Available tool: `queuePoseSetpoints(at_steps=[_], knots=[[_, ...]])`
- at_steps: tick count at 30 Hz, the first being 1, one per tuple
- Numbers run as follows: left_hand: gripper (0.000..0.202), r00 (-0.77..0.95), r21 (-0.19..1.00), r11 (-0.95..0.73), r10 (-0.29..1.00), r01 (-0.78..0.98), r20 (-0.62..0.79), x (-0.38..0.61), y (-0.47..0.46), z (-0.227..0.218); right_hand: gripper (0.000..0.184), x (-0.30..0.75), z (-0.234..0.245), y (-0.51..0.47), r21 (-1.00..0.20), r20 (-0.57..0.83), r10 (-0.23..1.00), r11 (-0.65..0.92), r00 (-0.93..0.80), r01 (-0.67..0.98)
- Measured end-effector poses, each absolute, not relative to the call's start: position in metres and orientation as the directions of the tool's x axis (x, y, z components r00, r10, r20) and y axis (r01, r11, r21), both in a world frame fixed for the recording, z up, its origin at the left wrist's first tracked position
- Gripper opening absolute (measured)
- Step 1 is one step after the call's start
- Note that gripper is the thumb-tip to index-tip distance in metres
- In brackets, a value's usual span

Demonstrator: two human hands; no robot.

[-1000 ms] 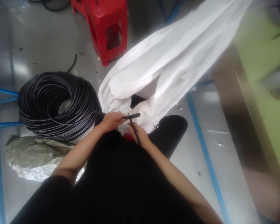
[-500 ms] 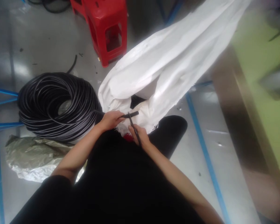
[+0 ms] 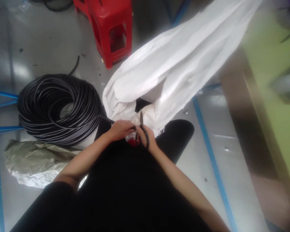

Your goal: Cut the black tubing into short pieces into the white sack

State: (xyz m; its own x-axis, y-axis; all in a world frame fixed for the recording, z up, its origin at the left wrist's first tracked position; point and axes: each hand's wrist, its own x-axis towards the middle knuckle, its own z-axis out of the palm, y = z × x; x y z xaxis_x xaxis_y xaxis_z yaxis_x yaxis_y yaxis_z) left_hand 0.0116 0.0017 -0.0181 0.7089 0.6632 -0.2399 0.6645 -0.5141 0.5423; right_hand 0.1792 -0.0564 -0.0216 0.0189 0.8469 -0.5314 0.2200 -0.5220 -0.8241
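Note:
My left hand (image 3: pixel 122 130) is closed around the end of a black cable (image 3: pixel 103 118), which runs back to a thick coil (image 3: pixel 60 109) on the floor. In my right hand (image 3: pixel 148 137) is a pair of black-handled scissors (image 3: pixel 141 120), blades together and pointing away from me. The hands meet in front of my body, fingertips close together at the cable end, which they mostly hide. Just beyond them lies the gathered, frayed mouth of a long white woven sack (image 3: pixel 178 61).
A red plastic stool (image 3: pixel 111 32) stands beyond the coil. Crumpled silvery-green plastic (image 3: pixel 38 158) lies below the coil at left. Blue tape (image 3: pixel 212 154) marks the floor to the right. A green surface (image 3: pixel 273 64) with a brown edge is at far right.
The scissor blades were across the cable near its tip; now they point upward, clear of it. The cable end that stuck out past my left hand no longer shows. My hands have come together.

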Motion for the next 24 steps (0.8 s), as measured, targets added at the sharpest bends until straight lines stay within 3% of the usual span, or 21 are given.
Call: queuePoseSetpoints(at_steps=[5,9,13,19,24], knots=[[0.035,0.677,0.554,-0.502,0.719,0.664,-0.159,-0.005,0.001,-0.03,0.043,0.183,-0.018,-0.053,-0.827,-0.546,0.83,-0.556,0.115,0.084],[0.03,0.653,0.562,-0.493,0.748,0.664,-0.116,-0.016,0.006,-0.034,0.044,0.186,-0.022,-0.053,-0.845,-0.512,0.85,-0.524,0.119,0.108],[0.028,0.582,0.532,-0.448,0.806,0.718,-0.107,-0.013,0.013,-0.029,0.044,0.186,-0.031,-0.062,-0.843,-0.493,0.869,-0.488,0.038,0.226],[0.027,0.533,0.508,-0.408,0.837,0.759,-0.124,-0.011,0.019,-0.024,0.034,0.185,-0.038,-0.074,-0.763,-0.48,0.868,-0.344,-0.124,0.548],[0.029,0.604,0.532,-0.458,0.786,0.713,-0.133,-0.008,0.013,-0.025,0.033,0.184,-0.037,-0.068,-0.729,-0.458,0.875,-0.269,-0.157,0.63]])
